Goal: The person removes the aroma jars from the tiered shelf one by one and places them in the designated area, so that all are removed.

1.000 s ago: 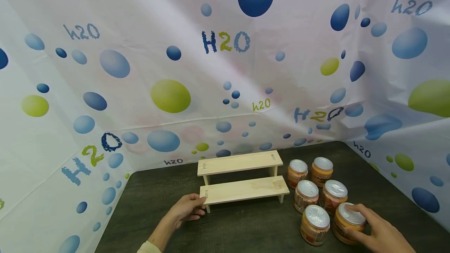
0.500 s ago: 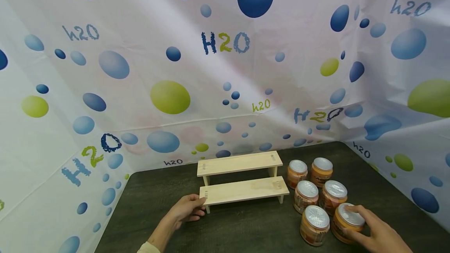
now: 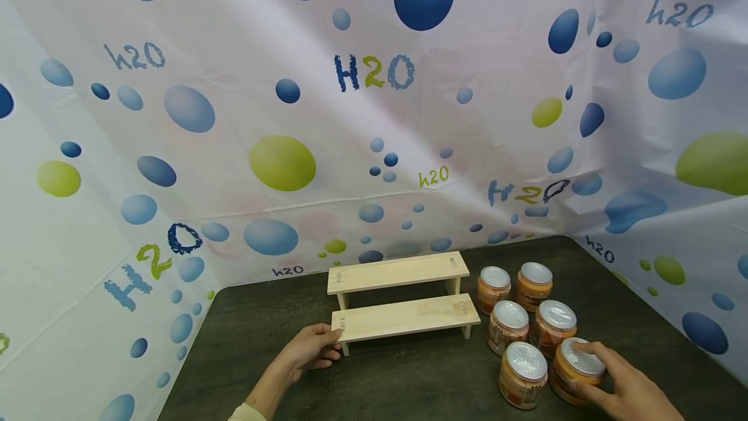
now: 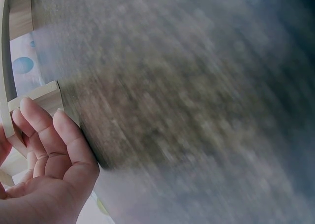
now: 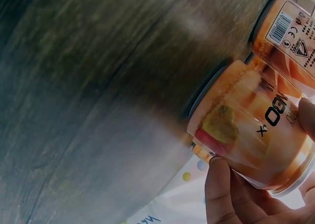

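Note:
A two-step pale wooden shelf (image 3: 403, 304) stands on the dark table (image 3: 409, 382). My left hand (image 3: 310, 347) holds the left end of its lower step; in the left wrist view its fingers (image 4: 42, 130) curl against the wooden edge (image 4: 44, 98). Several orange jars with silver lids stand in a cluster to the right of the shelf. My right hand (image 3: 619, 385) grips the nearest right jar (image 3: 578, 369); in the right wrist view that jar (image 5: 251, 130) sits between thumb and fingers, another jar (image 5: 290, 42) beside it.
A white curtain printed with blue and green bubbles (image 3: 374, 115) walls in the table at the back and both sides. Bare table surface lies in front of the shelf and between my two hands.

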{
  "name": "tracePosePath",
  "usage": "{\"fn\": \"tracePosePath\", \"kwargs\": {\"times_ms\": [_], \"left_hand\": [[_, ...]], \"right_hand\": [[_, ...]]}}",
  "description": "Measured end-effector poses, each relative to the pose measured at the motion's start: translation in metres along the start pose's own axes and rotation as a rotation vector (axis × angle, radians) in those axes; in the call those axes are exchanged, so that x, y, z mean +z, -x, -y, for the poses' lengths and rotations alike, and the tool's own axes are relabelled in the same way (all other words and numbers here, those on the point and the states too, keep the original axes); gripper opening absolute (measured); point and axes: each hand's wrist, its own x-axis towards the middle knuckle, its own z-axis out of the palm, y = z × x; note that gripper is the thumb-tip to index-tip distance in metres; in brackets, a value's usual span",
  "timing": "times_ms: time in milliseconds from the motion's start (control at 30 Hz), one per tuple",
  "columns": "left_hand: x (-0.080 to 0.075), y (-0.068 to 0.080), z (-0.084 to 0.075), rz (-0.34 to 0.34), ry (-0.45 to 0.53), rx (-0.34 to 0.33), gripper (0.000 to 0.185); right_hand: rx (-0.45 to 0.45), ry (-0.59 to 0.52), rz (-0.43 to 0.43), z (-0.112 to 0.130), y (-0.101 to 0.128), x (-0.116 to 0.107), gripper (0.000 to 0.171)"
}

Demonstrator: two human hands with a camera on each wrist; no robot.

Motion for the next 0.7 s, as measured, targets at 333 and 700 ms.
{"fn": "tracePosePath", "kwargs": {"times_ms": [333,700], "left_hand": [[0.0015,0.0032,-0.0011,0.0,-0.004,0.008,0.04],[0.0024,0.0036,-0.0006,-0.015,-0.021,0.013,0.041]], "right_hand": [[0.017,0.012,0.012,-0.003,0.0,0.0022,0.081],[0.029,0.034,0.004,-0.0039,0.0014,0.0011,0.084]]}}
